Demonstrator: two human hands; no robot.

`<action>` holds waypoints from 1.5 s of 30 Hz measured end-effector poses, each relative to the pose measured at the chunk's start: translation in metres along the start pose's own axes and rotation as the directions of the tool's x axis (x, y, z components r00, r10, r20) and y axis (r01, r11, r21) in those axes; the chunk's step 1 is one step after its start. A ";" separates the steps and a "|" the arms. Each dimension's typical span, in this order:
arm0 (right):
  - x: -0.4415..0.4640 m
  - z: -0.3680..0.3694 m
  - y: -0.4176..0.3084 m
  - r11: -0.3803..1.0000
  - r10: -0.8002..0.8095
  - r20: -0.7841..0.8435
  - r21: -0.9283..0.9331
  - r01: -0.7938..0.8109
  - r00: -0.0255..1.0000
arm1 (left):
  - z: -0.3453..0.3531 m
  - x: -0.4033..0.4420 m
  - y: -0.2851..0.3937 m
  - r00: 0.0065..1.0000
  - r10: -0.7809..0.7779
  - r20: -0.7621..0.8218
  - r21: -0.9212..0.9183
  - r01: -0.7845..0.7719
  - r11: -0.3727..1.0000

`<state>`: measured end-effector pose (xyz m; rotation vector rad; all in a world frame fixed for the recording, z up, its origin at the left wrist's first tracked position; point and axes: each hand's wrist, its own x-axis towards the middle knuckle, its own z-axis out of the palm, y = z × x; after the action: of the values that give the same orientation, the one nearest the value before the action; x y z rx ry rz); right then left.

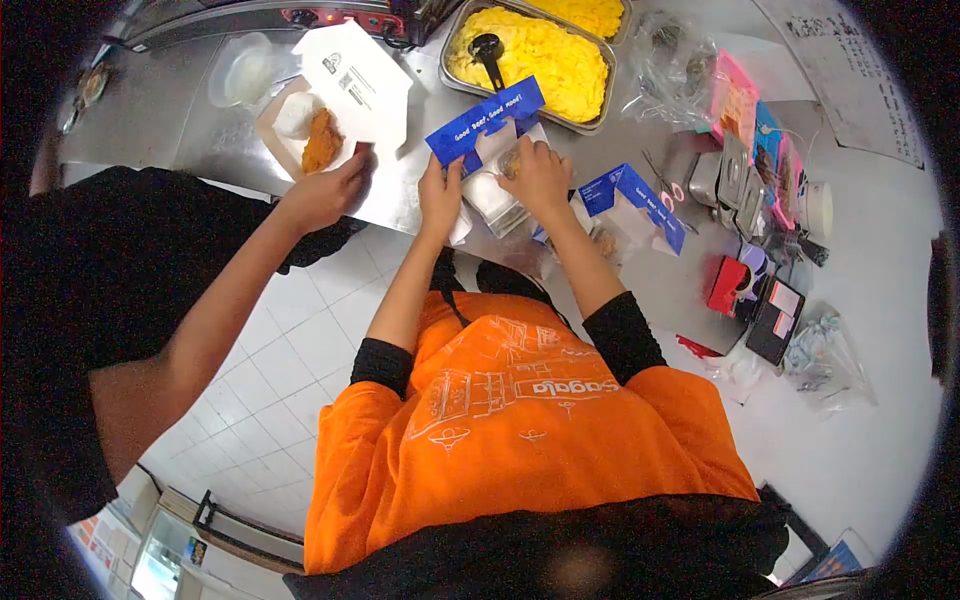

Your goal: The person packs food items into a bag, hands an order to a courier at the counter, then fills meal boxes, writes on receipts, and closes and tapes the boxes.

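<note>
A blue and white printed food box [486, 122] stands open in front of me, with rice [488, 192] in it and something brown partly hidden by my fingers. My left hand [440, 195] is closed on the box's left side. At the box's right side is my right hand [540, 182], its fingers curled down beside the brown food; what they hold, if anything, is hidden. To the right lies a second open blue and white box [632, 205], with some brown food at its lower edge.
At left, a co-worker's hand [325, 195] reaches to an open white box [352, 85] with rice and fried chicken [322, 142]. Behind my box sits a metal tray [594, 125] of yellow scrambled egg with a black scoop [487, 52]. Scissors [668, 186] and containers [740, 185] stand right.
</note>
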<state>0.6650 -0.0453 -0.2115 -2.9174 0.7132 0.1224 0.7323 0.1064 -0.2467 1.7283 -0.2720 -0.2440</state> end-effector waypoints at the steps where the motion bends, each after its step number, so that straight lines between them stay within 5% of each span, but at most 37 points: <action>1: 0.001 -0.005 -0.003 0.999 0.017 0.035 -0.033 -0.016 0.999 | -0.002 0.000 0.005 1.000 -0.021 0.002 0.021 0.021 1.000; 5: 0.000 -0.012 -0.003 0.998 0.039 0.026 0.053 -0.040 0.999 | -0.004 0.000 0.017 0.992 -0.113 0.063 0.072 0.108 0.992; 9: -0.003 0.015 0.011 0.978 0.010 -0.208 0.205 0.033 0.978 | -0.005 0.001 0.021 0.989 -0.103 0.107 0.078 0.095 0.992; 13: -0.046 -0.030 0.014 0.920 -0.044 -0.407 0.339 0.195 0.912 | -0.012 -0.007 0.016 0.995 0.059 0.075 0.520 -0.089 0.850; 15: -0.090 -0.058 0.026 0.882 -0.055 -0.503 0.381 0.278 0.862 | -0.026 -0.020 0.026 0.988 0.055 0.144 0.689 -0.140 0.711; 16: -0.115 -0.068 0.037 0.886 -0.050 -0.547 0.362 0.289 0.836 | -0.034 -0.026 0.039 0.975 -0.083 0.208 0.740 -0.102 0.665; 18: -0.162 -0.077 0.073 0.897 0.171 -0.659 0.412 0.162 0.732 | -0.048 -0.038 0.069 0.908 -0.276 0.314 0.774 -0.076 0.629; 20: -0.202 -0.057 0.125 0.614 0.678 -0.420 0.775 -0.150 0.604 | -0.055 -0.046 0.098 0.808 -0.365 0.463 0.674 -0.053 0.737; 22: -0.224 -0.030 0.196 0.457 0.838 -0.264 0.818 -0.350 0.477 | -0.050 -0.053 0.129 0.658 -0.392 0.643 0.487 0.043 0.872; 25: -0.232 0.031 0.307 0.859 0.468 -0.423 0.423 -0.288 0.776 | 0.004 -0.074 0.189 0.502 -0.205 0.840 0.132 0.178 0.975; 27: -0.200 0.027 0.327 0.949 0.292 -0.447 0.245 -0.198 0.845 | 0.059 -0.091 0.220 0.445 0.066 0.893 -0.023 -0.101 0.995; 31: -0.157 0.045 0.360 0.995 0.087 -0.399 -0.014 -0.101 0.913 | 0.185 -0.171 0.234 0.634 0.287 0.718 -0.266 -0.132 0.955; 33: -0.155 0.045 0.380 0.998 0.034 -0.352 -0.034 -0.049 0.935 | 0.248 -0.217 0.198 0.713 0.311 0.629 -0.181 -0.254 0.950; 38: -0.178 0.035 0.411 0.993 -0.099 -0.325 -0.091 0.073 0.941 | 0.337 -0.293 0.021 0.861 0.135 0.490 0.203 -0.263 0.943; 41: -0.203 0.012 0.437 0.998 -0.064 -0.316 -0.040 0.055 0.947 | 0.347 -0.291 0.019 0.898 0.139 0.417 0.315 -0.286 0.905; 42: -0.214 0.010 0.446 0.971 0.025 -0.264 0.236 0.039 0.964 | 0.349 -0.283 0.025 0.899 0.017 0.439 0.377 -0.201 0.904; 43: -0.221 0.008 0.454 0.871 0.108 -0.192 0.492 0.000 0.975 | 0.350 -0.270 0.030 0.885 -0.099 0.455 0.438 -0.125 0.890; 45: -0.229 0.000 0.465 0.429 0.248 0.018 0.895 -0.127 0.969 | 0.354 -0.248 0.024 0.869 0.085 0.488 0.602 -0.405 0.688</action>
<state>0.2469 -0.3502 -0.2384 -1.7956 0.7883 -0.3280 0.3856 -0.1502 -0.2818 2.3395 -1.0394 -0.3425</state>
